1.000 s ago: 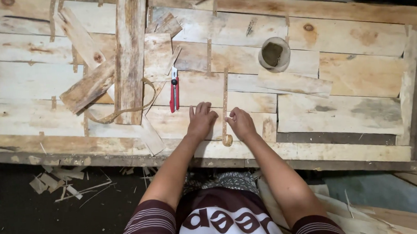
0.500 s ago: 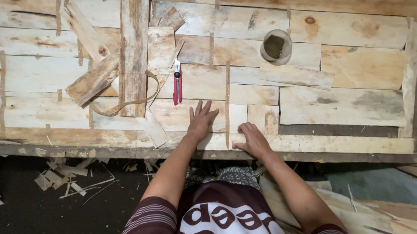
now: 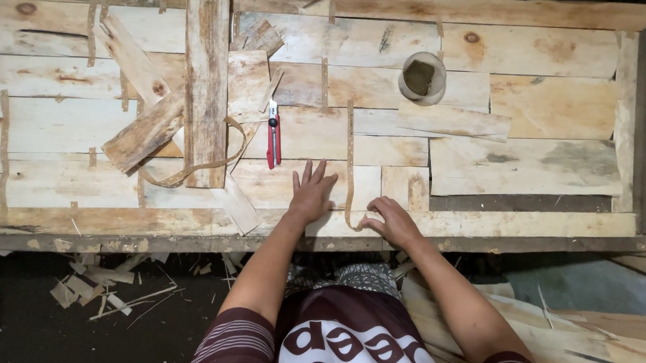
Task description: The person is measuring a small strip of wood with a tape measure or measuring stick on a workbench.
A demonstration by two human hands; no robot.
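1. Left hand [image 3: 313, 195]: flat, fingers spread and released, on the pale wooden plank panel [image 3: 531, 165].
2. Right hand [image 3: 391, 219]: fingertips pinch the lower end of the thin tan strip [image 3: 350, 157] at the panel's near edge.
3. One red utility knife [image 3: 272, 137] lies just beyond the left hand.
4. One round cup [image 3: 421, 78] stands farther right.
5. Loose offcuts [image 3: 148, 129] lie left.

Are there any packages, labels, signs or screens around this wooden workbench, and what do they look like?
No packages, signs or screens in view.
Printed shirt: bottom centre, on the person; maroon with large white lettering.
Round container: on the boards, upper right of centre; pale, open-topped, no label visible.
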